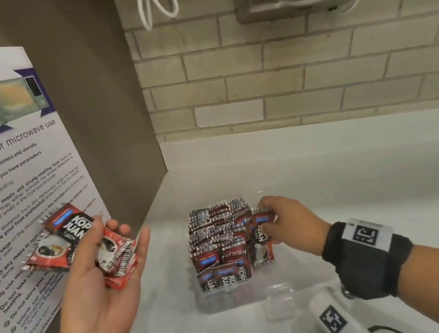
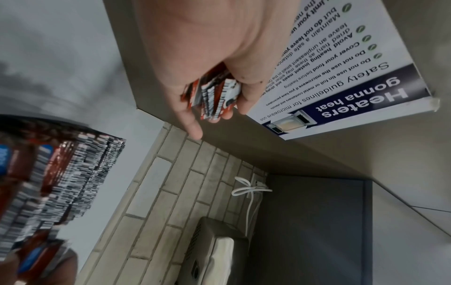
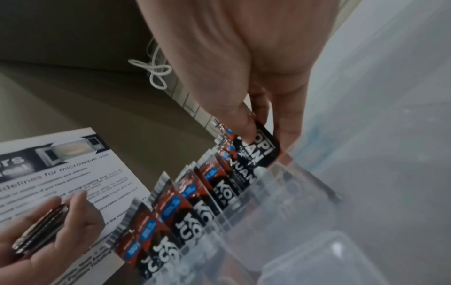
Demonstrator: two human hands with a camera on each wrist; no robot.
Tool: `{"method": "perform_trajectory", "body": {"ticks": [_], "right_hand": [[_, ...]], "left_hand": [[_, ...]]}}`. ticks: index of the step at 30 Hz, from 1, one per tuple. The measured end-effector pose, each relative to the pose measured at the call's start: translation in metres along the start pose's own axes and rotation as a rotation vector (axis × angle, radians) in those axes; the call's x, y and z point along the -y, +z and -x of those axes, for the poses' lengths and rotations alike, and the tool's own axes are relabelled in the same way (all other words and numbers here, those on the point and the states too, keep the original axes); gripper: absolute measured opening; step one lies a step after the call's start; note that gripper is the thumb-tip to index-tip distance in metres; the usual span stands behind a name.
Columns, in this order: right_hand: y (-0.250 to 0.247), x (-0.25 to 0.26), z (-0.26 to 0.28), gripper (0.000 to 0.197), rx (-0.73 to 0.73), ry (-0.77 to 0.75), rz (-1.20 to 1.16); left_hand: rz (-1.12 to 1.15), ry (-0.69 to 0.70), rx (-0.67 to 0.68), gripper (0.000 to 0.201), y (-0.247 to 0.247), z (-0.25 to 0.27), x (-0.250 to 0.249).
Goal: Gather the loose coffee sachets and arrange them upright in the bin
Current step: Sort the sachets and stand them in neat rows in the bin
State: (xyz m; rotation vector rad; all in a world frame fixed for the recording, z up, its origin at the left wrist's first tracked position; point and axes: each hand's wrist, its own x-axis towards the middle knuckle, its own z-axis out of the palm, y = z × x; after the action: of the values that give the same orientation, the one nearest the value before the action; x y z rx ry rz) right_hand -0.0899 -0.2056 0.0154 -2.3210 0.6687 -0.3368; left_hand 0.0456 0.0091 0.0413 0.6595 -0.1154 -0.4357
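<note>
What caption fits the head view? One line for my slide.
Right hand slots a coffee sachet into the clear bin; left hand holds spare sachets.

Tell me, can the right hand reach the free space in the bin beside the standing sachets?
Probably yes. The right hand is already at the clear bin, pinching one sachet beside the packed rows. The bin is open on top, and nothing covers its free side.

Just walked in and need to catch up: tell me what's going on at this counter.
A person is sorting coffee sachets into a clear bin on the white counter. The left hand holds a loose bunch of sachets above the counter, beside the microwave notice. The right hand pinches one sachet at the right edge of the upright rows already packed in the bin. The bin's right part looks unfilled.
</note>
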Motion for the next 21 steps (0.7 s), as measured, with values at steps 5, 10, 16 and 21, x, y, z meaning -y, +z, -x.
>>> {"method": "perform_trajectory", "body": {"ticks": [5,10,16,21], "right_hand": [[0.015,0.0,-0.005,0.032,-0.031,0.06,-0.125],[0.017,-0.004,-0.005,0.06,0.089,0.18,-0.185],[0.018,-0.009,-0.008,0.067,0.244,0.279,-0.125],[0.023,-0.011,-0.006,0.034,0.376,0.211,-0.055]], "left_hand": [[0.013,-0.013,-0.013,0.015,-0.007,0.0,0.002],[0.003,-0.01,-0.031,0.033,-0.01,0.0,0.004],[0.009,-0.022,-0.018,0.021,-0.011,-0.001,0.008],[-0.012,-0.026,-0.017,0.028,-0.012,-0.002,0.009]]}}
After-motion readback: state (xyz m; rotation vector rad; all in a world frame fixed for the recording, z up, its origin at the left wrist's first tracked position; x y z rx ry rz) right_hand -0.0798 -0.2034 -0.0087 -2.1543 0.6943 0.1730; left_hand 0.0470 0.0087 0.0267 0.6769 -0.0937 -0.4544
